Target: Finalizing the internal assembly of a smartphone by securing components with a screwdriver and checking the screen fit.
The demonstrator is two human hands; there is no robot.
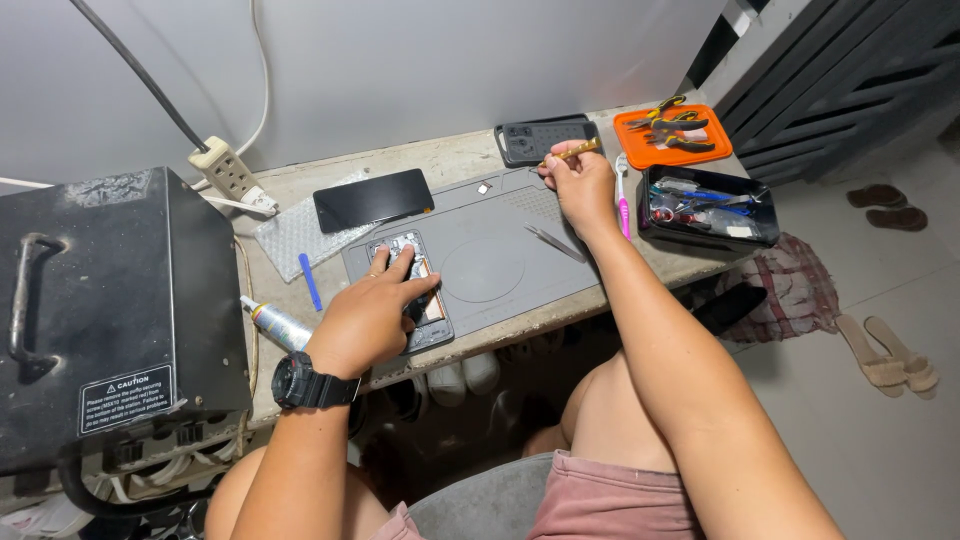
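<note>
Pinning the opened phone [412,290] under your flat left hand [370,320]; right hand [580,180] grips a screwdriver [572,152]. Back cover off, internals remain.

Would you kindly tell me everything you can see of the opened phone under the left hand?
The opened phone lies flat on the left part of the grey work mat, its back cover off, so metal shields and a copper-coloured strip show. The left hand rests on it and covers its middle; the fingers press its upper part. Its lower corner reaches the mat's near edge.
</note>
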